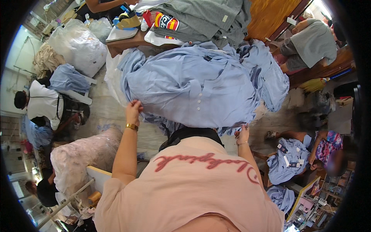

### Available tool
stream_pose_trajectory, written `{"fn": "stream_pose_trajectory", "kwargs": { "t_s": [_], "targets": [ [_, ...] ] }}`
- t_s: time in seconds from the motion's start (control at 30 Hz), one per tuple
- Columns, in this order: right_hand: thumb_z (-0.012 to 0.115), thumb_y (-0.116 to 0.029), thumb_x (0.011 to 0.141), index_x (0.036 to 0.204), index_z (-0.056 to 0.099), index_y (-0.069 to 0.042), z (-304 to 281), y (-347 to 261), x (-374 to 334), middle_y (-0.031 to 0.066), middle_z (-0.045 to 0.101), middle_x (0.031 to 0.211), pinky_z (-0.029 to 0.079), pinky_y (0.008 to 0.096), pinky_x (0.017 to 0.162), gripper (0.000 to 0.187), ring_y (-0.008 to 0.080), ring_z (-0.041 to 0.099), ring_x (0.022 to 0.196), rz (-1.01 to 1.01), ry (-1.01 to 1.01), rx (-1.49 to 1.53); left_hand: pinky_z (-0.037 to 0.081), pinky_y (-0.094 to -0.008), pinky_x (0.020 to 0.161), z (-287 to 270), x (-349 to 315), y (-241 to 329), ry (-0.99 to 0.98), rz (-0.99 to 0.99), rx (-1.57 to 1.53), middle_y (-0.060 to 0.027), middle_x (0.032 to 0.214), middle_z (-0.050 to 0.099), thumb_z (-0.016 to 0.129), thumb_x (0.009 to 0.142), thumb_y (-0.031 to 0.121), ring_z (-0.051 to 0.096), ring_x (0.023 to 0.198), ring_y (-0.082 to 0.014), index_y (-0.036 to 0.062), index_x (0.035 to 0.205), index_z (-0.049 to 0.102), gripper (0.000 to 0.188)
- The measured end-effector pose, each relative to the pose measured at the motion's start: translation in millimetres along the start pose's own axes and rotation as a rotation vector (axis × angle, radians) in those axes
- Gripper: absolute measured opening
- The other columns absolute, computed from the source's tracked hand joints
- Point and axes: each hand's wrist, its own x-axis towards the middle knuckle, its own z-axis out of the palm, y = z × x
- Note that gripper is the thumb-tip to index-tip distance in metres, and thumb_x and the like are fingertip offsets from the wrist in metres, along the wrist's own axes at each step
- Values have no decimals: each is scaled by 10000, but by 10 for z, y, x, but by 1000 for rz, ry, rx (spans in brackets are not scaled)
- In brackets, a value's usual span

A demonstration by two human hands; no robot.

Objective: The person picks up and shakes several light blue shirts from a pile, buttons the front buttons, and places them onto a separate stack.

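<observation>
A light blue garment with a short row of white buttons (228,92) lies spread out in front of me, on top of a heap of the same blue cloth. A small dark label shows near its far edge. My left hand (133,108), with a gold watch on the wrist, is closed with its fingertips pinching the garment's left near edge. At the right near corner, my right hand (242,135) is also closed on the hem, thumb and fingers together. The garment's near edge runs between both hands, close to my waist.
Beyond the blue heap, grey garments (208,19) lie piled beside a box of tools (128,21). Large plastic sacks (79,46) stand at left. People work on both sides; one at right has tagged blue garments (288,160) on the lap.
</observation>
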Motion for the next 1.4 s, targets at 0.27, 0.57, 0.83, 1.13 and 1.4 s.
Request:
{"fn": "stream_pose_trajectory", "kwargs": {
  "t_s": [0.27, 0.57, 0.83, 1.13, 1.4],
  "targets": [
    [518, -209, 854, 1055, 488, -115, -156, -144, 217, 20, 428, 572, 355, 254, 365, 224, 120, 422, 426, 100, -80, 83, 324, -222, 417, -3, -53, -262, 84, -339, -238, -2, 683, 482, 674, 734, 162, 392, 473, -85, 70, 1114, 398, 478],
    [570, -238, 825, 714, 495, -43, -496, -530, -146, 8, 399, 486, 274, 254, 312, 237, 103, 360, 346, -215, 28, 44, 424, -250, 661, -347, -260, -156, -132, 64, -19, -42, 795, 550, 652, 768, 193, 502, 666, -137, -13, 1013, 544, 338],
    [548, -222, 859, 742, 507, -77, -618, -2562, -787, -34, 423, 572, 259, 218, 392, 191, 57, 350, 435, -780, -28, 434, 402, -256, 698, 656, -837, 2339, -494, 617, -112, -24, 837, 565, 518, 841, 117, 514, 766, -128, 41, 1006, 519, 182],
    [500, -309, 877, 818, 542, -101, -2004, -2957, -1377, -40, 496, 702, 313, 199, 490, 220, 50, 409, 589, -1090, 625, 355, 457, -283, 776, 1306, -1196, 2441, -674, 750, -536, -49, 937, 598, 512, 848, 45, 572, 850, -138, 51, 1006, 550, 163],
    [599, -154, 819, 880, 590, -46, -3437, -3218, -1063, -16, 545, 712, 375, 194, 527, 125, 61, 482, 594, -914, 435, 362, 447, -258, 751, 2794, -1608, 2544, -770, 557, -331, -40, 937, 566, 518, 839, 23, 544, 836, -103, 23, 1047, 532, 209]
  ]
}}
